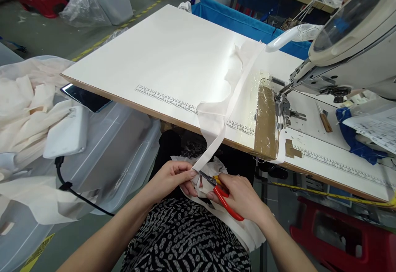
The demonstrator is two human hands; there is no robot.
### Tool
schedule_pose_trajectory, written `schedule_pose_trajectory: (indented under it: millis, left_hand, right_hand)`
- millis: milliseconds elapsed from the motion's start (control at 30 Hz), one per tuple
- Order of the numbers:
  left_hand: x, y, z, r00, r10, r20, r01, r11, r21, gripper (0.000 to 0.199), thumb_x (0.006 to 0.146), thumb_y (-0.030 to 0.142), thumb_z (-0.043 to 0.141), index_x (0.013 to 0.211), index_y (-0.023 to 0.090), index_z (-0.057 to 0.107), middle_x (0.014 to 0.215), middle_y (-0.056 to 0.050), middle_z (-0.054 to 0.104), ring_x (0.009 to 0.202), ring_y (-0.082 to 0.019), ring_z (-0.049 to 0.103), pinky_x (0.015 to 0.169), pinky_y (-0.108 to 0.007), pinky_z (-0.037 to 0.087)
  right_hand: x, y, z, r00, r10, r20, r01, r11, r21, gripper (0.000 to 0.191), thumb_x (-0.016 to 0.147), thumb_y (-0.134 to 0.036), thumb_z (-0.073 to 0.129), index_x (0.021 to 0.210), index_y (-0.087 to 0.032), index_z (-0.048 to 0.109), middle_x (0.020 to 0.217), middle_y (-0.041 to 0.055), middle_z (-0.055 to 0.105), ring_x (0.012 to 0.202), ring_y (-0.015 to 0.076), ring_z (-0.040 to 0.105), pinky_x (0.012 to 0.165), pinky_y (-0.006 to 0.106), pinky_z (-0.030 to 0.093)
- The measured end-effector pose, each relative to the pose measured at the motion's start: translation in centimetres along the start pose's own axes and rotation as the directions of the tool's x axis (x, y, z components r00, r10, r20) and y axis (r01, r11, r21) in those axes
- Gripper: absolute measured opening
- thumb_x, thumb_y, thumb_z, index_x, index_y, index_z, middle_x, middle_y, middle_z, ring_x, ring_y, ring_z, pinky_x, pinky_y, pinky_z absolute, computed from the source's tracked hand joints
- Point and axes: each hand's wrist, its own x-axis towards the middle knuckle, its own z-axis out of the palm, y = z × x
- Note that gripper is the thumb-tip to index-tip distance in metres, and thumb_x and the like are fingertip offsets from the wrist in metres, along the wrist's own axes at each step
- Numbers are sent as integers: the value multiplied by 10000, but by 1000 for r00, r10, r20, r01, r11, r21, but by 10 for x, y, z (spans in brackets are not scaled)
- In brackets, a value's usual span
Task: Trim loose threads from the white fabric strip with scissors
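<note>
A pale fabric piece with a narrow band along one edge (pixel 230 98) trails over the white tabletop and down its front edge to my lap. My left hand (pixel 177 177) pinches the end of that band between thumb and fingers. In my right hand (pixel 239 193) are red-handled scissors (pixel 227 204), gripped with their blades pointing left, at the fabric close to my left fingertips. The blade tips are partly hidden by cloth. More pale fabric (pixel 250 232) lies bunched in my lap, beneath both hands.
A sewing machine (pixel 343 57) stands at the right of the white table (pixel 148 53), which has printed rulers. To the left, a clear plastic bin (pixel 123 140) bears fabric pieces, a white power bank (pixel 66 133) and a phone (pixel 85 96). A red stool (pixel 340 235) is at lower right.
</note>
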Motion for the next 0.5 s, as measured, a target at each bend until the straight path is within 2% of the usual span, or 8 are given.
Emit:
schedule_pose_trajectory:
  millis: [200, 500]
  left_hand:
    - [1, -1, 0, 1000, -15, 3, 15, 1000, 1, 382, 815, 474, 640, 765, 97, 605, 665, -104, 699, 607, -146, 679, 595, -181, 533]
    - [3, 0, 2, 999, -51, -7, 51, 999, 17, 441, 797, 526, 634, 791, 85, 621, 671, -117, 696, 608, -150, 674, 620, -202, 542]
  right_hand:
    - [1, 2, 3, 1000, 16, -21, -15, 1000, 27, 607, 831, -744, 423, 672, -160, 375, 597, -4, 471, 533, 74, 269, 555, 205, 164]
    - [1, 8, 9, 999, 46, -4, -46, 996, 79, 620, 811, -744, 456, 653, -149, 384, 582, -10, 449, 538, 62, 275, 554, 207, 175]
